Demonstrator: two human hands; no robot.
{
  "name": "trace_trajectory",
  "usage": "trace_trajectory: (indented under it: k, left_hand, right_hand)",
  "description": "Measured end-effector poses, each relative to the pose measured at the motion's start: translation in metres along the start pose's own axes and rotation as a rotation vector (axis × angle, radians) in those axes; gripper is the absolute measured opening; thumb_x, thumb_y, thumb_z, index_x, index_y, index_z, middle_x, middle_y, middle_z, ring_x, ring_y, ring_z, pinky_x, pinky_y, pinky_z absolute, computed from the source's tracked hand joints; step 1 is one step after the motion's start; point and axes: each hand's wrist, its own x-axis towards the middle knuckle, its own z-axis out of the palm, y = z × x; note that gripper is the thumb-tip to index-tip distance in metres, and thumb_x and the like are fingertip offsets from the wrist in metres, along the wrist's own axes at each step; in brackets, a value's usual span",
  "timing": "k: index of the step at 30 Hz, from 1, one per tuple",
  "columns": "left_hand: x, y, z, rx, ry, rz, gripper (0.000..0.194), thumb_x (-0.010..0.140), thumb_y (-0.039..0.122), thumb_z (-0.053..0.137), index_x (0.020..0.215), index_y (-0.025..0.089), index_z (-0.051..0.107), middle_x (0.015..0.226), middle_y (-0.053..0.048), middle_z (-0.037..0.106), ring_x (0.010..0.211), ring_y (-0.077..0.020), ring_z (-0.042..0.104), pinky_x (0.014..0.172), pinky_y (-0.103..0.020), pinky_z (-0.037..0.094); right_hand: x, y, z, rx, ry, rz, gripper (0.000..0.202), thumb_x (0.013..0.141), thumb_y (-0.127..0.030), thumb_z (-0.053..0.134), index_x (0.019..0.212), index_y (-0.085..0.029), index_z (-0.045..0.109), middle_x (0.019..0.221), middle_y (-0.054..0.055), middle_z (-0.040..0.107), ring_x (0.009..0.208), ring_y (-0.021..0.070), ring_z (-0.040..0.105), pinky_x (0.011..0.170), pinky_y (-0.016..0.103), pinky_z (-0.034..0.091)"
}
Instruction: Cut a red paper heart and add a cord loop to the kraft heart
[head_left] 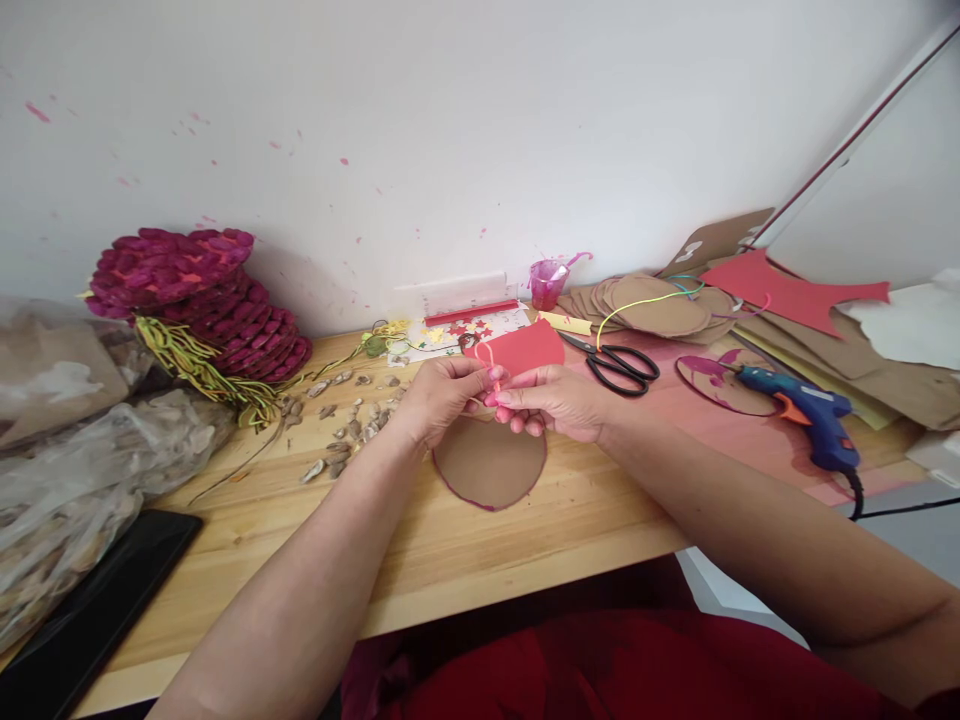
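Both my hands meet over the middle of the table, pinching a pink cord whose loop [486, 352] sticks up between them. My left hand [448, 398] has its thumb and fingers closed on one part of the cord. Close against it, my right hand [553, 402] grips the cord with thumb and forefinger, the other fingers curled. Beneath them a round brown cardboard piece [491, 468] with a purple-painted edge lies flat on the wood; the hands cover its upper part. Behind the hands lies a red paper piece [529, 345].
Black-handled scissors [619, 368] and a blue glue gun [814, 405] lie right, near stacked cardboard discs [649, 305] and a purple-stained cup [547, 283]. Loose shells [358, 425] are scattered left. Farther left stand stacked magenta pieces [210, 300], a plastic bag [82, 480] and a black flat object [97, 610].
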Motion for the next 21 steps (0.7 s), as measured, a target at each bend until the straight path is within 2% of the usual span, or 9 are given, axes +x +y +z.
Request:
trace_trajectory:
  k: [10, 17, 21]
  left_hand:
    - [0.0003, 0.0002, 0.0006, -0.025, 0.001, 0.005, 0.04, 0.054, 0.043, 0.091, 0.073, 0.013, 0.075, 0.06, -0.002, 0.066, 0.052, -0.0106, 0.059, 0.054, -0.025, 0.053]
    - [-0.0005, 0.0009, -0.0014, 0.004, -0.019, -0.01, 0.045, 0.062, 0.049, 0.086, 0.088, 0.014, 0.077, 0.063, -0.003, 0.067, 0.058, -0.0125, 0.062, 0.059, -0.026, 0.054]
    - [0.0001, 0.0001, -0.0029, -0.015, -0.023, -0.029, 0.044, 0.056, 0.048, 0.089, 0.081, 0.013, 0.076, 0.067, -0.003, 0.066, 0.059, -0.012, 0.061, 0.06, -0.028, 0.054]
  right_hand:
    - [-0.0005, -0.0012, 0.0031, -0.005, 0.012, 0.003, 0.021, 0.072, -0.032, 0.083, 0.077, -0.013, 0.075, 0.07, 0.002, 0.068, 0.057, 0.0075, 0.06, 0.044, 0.016, 0.037]
    - [-0.0003, 0.0006, 0.002, 0.004, 0.017, -0.039, 0.025, 0.068, -0.034, 0.086, 0.074, -0.014, 0.073, 0.073, 0.003, 0.069, 0.061, 0.0073, 0.058, 0.046, 0.017, 0.038]
    - [0.001, 0.0019, 0.0014, 0.032, 0.048, -0.047, 0.025, 0.066, -0.034, 0.086, 0.075, -0.014, 0.074, 0.074, 0.003, 0.068, 0.06, 0.0068, 0.057, 0.047, 0.017, 0.038]
